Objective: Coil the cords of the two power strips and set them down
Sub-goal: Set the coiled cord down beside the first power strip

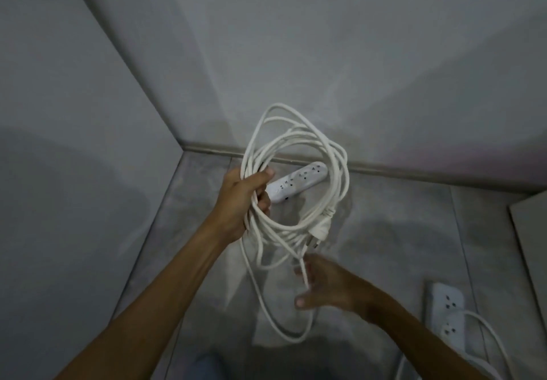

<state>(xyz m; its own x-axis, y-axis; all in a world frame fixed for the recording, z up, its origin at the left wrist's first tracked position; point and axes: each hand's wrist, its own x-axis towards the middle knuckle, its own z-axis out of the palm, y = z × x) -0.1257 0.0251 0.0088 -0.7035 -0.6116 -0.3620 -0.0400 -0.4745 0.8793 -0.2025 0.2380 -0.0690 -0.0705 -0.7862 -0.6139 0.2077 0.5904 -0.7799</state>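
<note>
My left hand (244, 199) is raised over the floor and grips several white cord loops (336, 178) of one power strip (299, 182). The strip's white socket bar shows through the middle of the coil, close to my left fingers. The cord's plug (321, 229) hangs at the coil's lower right. One long loop (281, 320) droops toward the floor. My right hand (322, 286) is below the coil, fingers spread, with a strand of the cord running between them. A second white power strip (447, 314) lies on the floor at the lower right, its cord (488, 335) loose beside it.
I stand in a dim corner where two grey walls meet a grey tiled floor (399, 231), with a skirting board (414, 172) along the far wall. A flat pale panel (532, 249) lies at the right edge. A blue trouser knee (207, 366) shows at the bottom.
</note>
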